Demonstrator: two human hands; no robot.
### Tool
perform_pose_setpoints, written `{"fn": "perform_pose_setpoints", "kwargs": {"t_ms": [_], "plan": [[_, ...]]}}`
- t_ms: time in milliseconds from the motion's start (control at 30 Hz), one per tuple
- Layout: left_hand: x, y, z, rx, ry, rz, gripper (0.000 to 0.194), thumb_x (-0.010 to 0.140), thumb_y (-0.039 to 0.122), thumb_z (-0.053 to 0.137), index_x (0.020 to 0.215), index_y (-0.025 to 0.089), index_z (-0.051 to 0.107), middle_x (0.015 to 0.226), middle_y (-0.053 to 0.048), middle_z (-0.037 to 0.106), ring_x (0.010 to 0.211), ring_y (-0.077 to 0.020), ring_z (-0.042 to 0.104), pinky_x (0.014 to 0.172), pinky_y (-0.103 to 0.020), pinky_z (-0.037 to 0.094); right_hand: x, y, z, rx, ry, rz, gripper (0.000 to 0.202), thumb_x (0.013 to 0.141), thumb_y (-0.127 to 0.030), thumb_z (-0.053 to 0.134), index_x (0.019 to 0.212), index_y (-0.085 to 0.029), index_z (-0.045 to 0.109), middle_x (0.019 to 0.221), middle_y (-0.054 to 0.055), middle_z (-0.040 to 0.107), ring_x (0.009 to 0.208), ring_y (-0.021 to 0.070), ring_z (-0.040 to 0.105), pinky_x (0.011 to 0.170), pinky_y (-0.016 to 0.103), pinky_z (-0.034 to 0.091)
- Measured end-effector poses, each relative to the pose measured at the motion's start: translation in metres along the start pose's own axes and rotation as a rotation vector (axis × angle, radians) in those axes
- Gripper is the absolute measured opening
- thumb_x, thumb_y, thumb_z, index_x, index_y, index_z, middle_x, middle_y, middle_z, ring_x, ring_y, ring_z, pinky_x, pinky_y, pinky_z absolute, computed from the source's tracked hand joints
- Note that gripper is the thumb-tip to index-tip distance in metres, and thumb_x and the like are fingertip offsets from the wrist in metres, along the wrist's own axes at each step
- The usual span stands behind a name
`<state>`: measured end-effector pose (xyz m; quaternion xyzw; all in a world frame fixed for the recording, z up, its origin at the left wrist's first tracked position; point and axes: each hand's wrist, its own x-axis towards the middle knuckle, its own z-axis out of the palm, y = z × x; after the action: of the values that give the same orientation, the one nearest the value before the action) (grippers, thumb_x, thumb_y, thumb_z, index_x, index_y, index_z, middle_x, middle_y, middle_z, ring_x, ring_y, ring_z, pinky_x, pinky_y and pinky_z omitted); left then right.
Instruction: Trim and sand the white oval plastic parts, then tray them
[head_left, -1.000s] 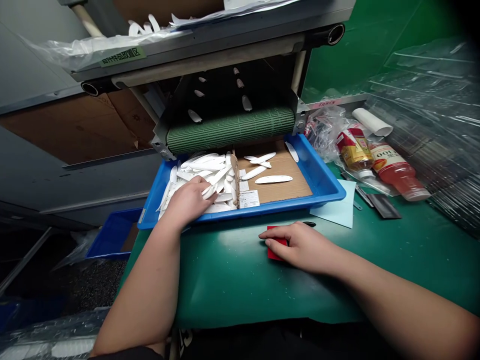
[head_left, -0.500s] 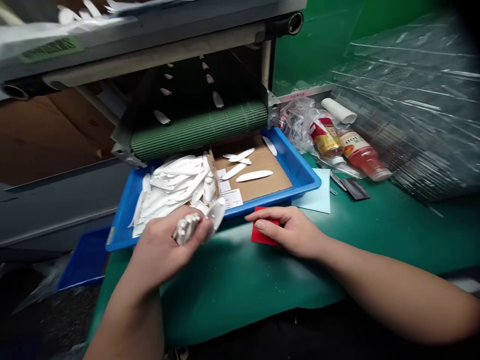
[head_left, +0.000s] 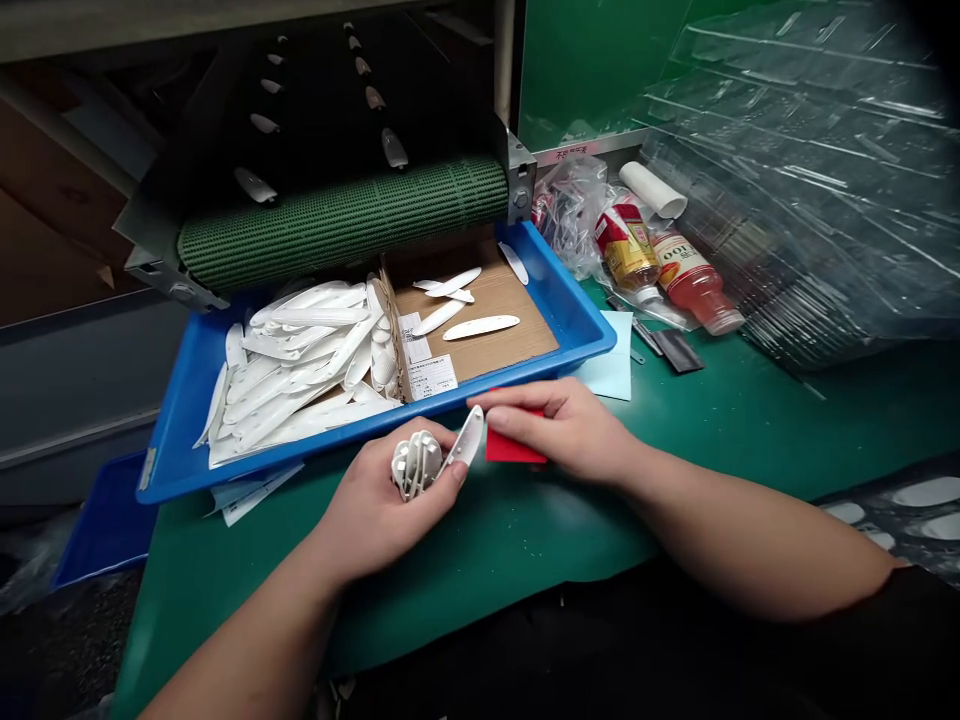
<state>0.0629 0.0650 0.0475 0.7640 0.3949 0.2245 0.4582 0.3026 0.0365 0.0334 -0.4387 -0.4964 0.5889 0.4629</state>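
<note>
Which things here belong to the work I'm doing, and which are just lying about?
In use, judging by the hands and layout:
- white parts in the left hand
- red square at the right hand
- blue tray
- green conveyor belt

Apparently lying about:
- two bottles
- crumpled plastic
- white roll
</note>
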Motion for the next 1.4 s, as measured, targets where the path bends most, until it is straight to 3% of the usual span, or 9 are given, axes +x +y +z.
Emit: {"fn": "perform_pose_setpoints", "kwargs": {"t_ms": [133, 233, 333, 467, 567, 700, 833, 933, 1400], "plan": [[-0.001, 0.001, 0.002, -0.041, -0.067, 0.106, 0.002, 0.097, 0.023, 0.068, 0.097, 0.021, 0.067, 0.077, 0.000, 0.078, 0.057, -0.0132, 0.068, 0.055, -0.024, 0.053, -0.001, -0.003, -0.003, 0.323, -0.071, 0.102, 0.048, 0.093, -0.051, 0.075, 0.128, -0.018, 0.078, 0.052, -0.005, 0.055, 0.038, 0.0080, 0.041, 0.035, 0.020, 0.036], [0.000, 0.004, 0.003, 0.039, -0.121, 0.324, 0.009, 0.092, 0.012, 0.067, 0.093, 0.021, 0.069, 0.078, -0.001, 0.076, 0.061, -0.0135, 0.068, 0.057, -0.024, 0.052, 0.001, -0.002, -0.002, 0.285, -0.163, 0.192, 0.047, 0.092, -0.047, 0.077, 0.126, -0.015, 0.078, 0.056, -0.004, 0.060, 0.038, 0.0081, 0.044, 0.033, 0.019, 0.036], [0.001, 0.006, 0.004, 0.122, -0.128, 0.495, 0.017, 0.090, 0.008, 0.066, 0.097, 0.023, 0.069, 0.073, -0.001, 0.073, 0.061, -0.0143, 0.067, 0.058, -0.026, 0.050, 0.001, -0.003, -0.002, 0.234, 0.049, 0.122, 0.041, 0.092, -0.043, 0.076, 0.122, -0.015, 0.080, 0.054, -0.005, 0.056, 0.038, 0.0068, 0.042, 0.033, 0.017, 0.032], [0.001, 0.005, 0.004, 0.179, -0.117, 0.599, 0.025, 0.091, 0.006, 0.064, 0.105, 0.027, 0.066, 0.068, 0.001, 0.066, 0.057, -0.0146, 0.060, 0.056, -0.029, 0.045, -0.002, -0.009, -0.004, 0.252, -0.214, 0.188, 0.041, 0.092, -0.046, 0.074, 0.122, -0.018, 0.081, 0.054, -0.002, 0.060, 0.038, 0.0097, 0.047, 0.033, 0.020, 0.035], [0.002, 0.003, 0.003, 0.210, -0.128, 0.646, 0.028, 0.092, 0.005, 0.064, 0.109, 0.028, 0.063, 0.064, 0.003, 0.057, 0.054, -0.0143, 0.052, 0.055, -0.031, 0.037, -0.003, -0.011, -0.005, 0.119, -0.021, 0.158, 0.037, 0.092, -0.043, 0.074, 0.120, -0.020, 0.082, 0.054, -0.004, 0.059, 0.038, 0.0079, 0.044, 0.033, 0.018, 0.033], [0.003, 0.004, -0.001, 0.323, -0.137, 0.689, 0.025, 0.094, 0.009, 0.065, 0.110, 0.027, 0.061, 0.065, 0.004, 0.052, 0.053, -0.0149, 0.047, 0.055, -0.034, 0.030, -0.002, -0.011, -0.006, 0.082, -0.203, 0.162, 0.038, 0.093, -0.046, 0.072, 0.119, -0.020, 0.083, 0.059, -0.002, 0.063, 0.043, 0.0095, 0.049, 0.038, 0.019, 0.035], [0.002, 0.005, -0.005, 0.484, -0.105, 0.725, 0.018, 0.096, 0.009, 0.061, 0.100, 0.026, 0.062, 0.063, 0.004, 0.050, 0.052, -0.0147, 0.045, 0.054, -0.035, 0.026, -0.001, -0.009, -0.009, -0.074, 0.046, 0.086, 0.038, 0.091, -0.043, 0.073, 0.119, -0.018, 0.083, 0.066, 0.000, 0.068, 0.048, 0.0081, 0.048, 0.043, 0.019, 0.035], [0.002, 0.004, -0.007, 0.621, -0.115, 0.732, 0.014, 0.098, 0.011, 0.059, 0.096, 0.024, 0.063, 0.064, 0.003, 0.052, 0.054, -0.0154, 0.048, 0.054, -0.037, 0.027, 0.000, -0.009, -0.011, -0.101, -0.147, 0.103, 0.041, 0.092, -0.047, 0.072, 0.119, -0.019, 0.083, 0.072, 0.002, 0.072, 0.055, 0.0105, 0.053, 0.048, 0.020, 0.039], [-0.003, 0.005, -0.017, 0.692, -0.214, 0.630, 0.019, 0.093, 0.007, 0.053, 0.097, 0.021, 0.066, 0.073, 0.000, 0.059, 0.064, -0.0167, 0.051, 0.058, -0.034, 0.031, 0.005, -0.012, -0.017, -0.496, 0.048, 0.063, 0.031, 0.090, -0.032, 0.069, 0.111, -0.017, 0.086, 0.077, 0.003, 0.075, 0.070, 0.0160, 0.066, 0.064, 0.024, 0.050]]}}
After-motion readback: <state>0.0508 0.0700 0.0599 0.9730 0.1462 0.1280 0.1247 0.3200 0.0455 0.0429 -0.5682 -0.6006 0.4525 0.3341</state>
